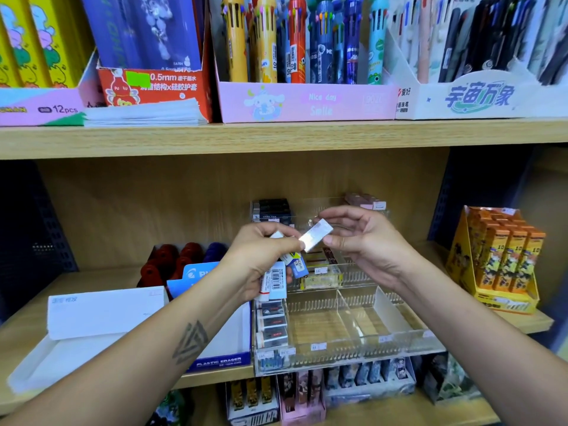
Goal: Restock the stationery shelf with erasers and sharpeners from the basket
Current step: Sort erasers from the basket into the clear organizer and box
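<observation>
My left hand [261, 256] grips a bunch of several erasers [278, 279] in white and blue sleeves, in front of the middle shelf. One white eraser [316, 238] sticks out of the bunch toward the right. My right hand [365, 241] pinches its far end between thumb and forefinger. Below the hands stands a clear acrylic organiser [362, 321] with slotted compartments. Its left column holds a row of boxed erasers [272, 325]; the middle and right front compartments show bare wood. The basket is not in view.
A white and blue PLASTIC ERASER box [221, 361] and an open white box [101, 315] stand left of the organiser. Red and blue round items [172, 259] sit behind them. An orange display box [504, 259] stands right. Pen boxes [307, 99] fill the upper shelf.
</observation>
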Demonstrator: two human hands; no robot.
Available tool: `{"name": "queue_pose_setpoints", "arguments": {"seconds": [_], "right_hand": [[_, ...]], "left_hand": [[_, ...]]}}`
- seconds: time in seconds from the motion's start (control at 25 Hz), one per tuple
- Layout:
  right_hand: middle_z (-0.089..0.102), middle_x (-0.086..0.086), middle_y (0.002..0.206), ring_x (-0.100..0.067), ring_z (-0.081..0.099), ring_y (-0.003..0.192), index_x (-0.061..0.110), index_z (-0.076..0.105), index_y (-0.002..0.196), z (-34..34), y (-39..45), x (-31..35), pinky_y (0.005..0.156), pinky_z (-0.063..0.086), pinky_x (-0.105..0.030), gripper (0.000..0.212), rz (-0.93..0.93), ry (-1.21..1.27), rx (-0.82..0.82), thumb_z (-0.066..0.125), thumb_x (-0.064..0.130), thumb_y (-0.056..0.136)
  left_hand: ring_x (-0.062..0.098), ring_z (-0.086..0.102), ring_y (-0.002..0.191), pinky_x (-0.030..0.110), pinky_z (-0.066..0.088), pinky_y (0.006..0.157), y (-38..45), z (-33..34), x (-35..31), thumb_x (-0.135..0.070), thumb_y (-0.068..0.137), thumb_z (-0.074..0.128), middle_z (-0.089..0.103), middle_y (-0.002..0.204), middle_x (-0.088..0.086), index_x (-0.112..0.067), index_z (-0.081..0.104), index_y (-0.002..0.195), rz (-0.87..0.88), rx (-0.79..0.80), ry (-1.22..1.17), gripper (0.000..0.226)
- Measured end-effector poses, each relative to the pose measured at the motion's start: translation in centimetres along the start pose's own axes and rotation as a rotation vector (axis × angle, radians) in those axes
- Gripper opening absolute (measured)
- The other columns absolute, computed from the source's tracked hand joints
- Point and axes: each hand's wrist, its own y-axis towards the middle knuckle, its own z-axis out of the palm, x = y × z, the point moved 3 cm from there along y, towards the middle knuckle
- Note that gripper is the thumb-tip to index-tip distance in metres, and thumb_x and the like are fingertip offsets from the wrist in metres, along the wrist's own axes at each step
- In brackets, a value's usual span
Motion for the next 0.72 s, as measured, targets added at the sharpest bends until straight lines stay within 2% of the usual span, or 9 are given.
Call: {"name": "queue_pose_setpoints", "arguments": {"seconds": [0.16,0.24,0.28,0.44,0.52,0.6,0.64,0.72], "right_hand": [[0.066,-0.026,0.113,-0.027,0.068,0.098,-0.004,0.064,0.116,-0.2,-0.5,-0.1,0.088,0.058,-0.031,0.039,0.090,0.155,-0.034,0.060,-0.021,0.081],[0.067,-0.023,0.109,-0.029,0.069,0.094,-0.003,0.063,0.114,-0.8,-0.9,0.5,0.085,0.060,-0.035,0.037,0.100,0.145,-0.032,0.063,-0.019,0.080],[0.068,-0.021,0.107,-0.028,0.069,0.090,-0.002,0.063,0.113,-1.4,-1.2,1.0,0.081,0.061,-0.034,0.039,0.084,0.058,-0.026,0.066,-0.019,0.078],[0.068,-0.017,0.104,-0.019,0.068,0.083,0.002,0.068,0.105,-4.5,-3.2,3.3,0.077,0.056,-0.027,0.036,0.058,-0.479,0.012,0.079,-0.012,0.073],[0.070,-0.008,0.102,-0.012,0.067,0.086,0.009,0.074,0.102,-6.3,-4.2,4.2,0.077,0.053,-0.020,0.030,0.003,-0.885,0.060,0.084,0.005,0.074],[0.066,0.004,0.100,-0.009,0.061,0.087,0.018,0.076,0.105,-8.1,-4.7,4.5,0.075,0.049,-0.021,0.031,-0.045,-1.343,0.119,0.085,0.022,0.075],[0.065,0.006,0.099,-0.009,0.058,0.085,0.020,0.076,0.106,-8.9,-4.9,4.4,0.072,0.046,-0.022,0.031,-0.009,-1.512,0.148,0.084,0.026,0.077],[0.065,0.005,0.102,-0.011,0.057,0.087,0.022,0.073,0.108,-9.9,-5.3,3.6,0.072,0.045,-0.023,0.028,0.134,-1.673,0.187,0.080,0.024,0.081]], "left_hand": [[0.024,0.052,0.041,0.030,0.050,0.046,-0.1,1.0,-0.3,-0.001,0.078,0.078,0.068,0.074,0.018,-0.003,0.073,0.090,0.041,-0.023,0.035,0.013],[0.024,0.053,0.041,0.029,0.051,0.045,0.0,1.9,-0.6,-0.001,0.079,0.078,0.067,0.073,0.019,-0.002,0.072,0.090,0.043,-0.020,0.045,0.013],[0.023,0.054,0.040,0.028,0.050,0.044,0.0,2.5,-0.7,0.000,0.079,0.077,0.067,0.072,0.019,-0.002,0.072,0.089,0.040,-0.010,0.046,0.012],[0.023,0.052,0.039,0.030,0.051,0.044,0.2,5.6,-0.9,0.003,0.079,0.074,0.064,0.068,0.021,-0.005,0.071,0.083,0.005,0.069,0.061,0.009],[0.023,0.054,0.039,0.030,0.052,0.043,0.1,7.5,-0.5,0.004,0.079,0.074,0.064,0.067,0.022,-0.002,0.071,0.086,-0.043,0.105,0.074,0.010],[0.023,0.054,0.040,0.028,0.051,0.041,-0.1,9.1,0.1,0.006,0.077,0.074,0.063,0.069,0.023,0.000,0.071,0.088,-0.095,0.139,0.067,0.013],[0.023,0.054,0.040,0.028,0.050,0.041,-0.2,9.7,0.4,0.006,0.077,0.074,0.063,0.070,0.023,0.001,0.071,0.089,-0.113,0.151,0.068,0.014],[0.023,0.055,0.040,0.027,0.050,0.041,-0.4,10.4,0.9,0.006,0.077,0.074,0.063,0.070,0.022,0.001,0.070,0.091,-0.143,0.156,0.081,0.016]]}}
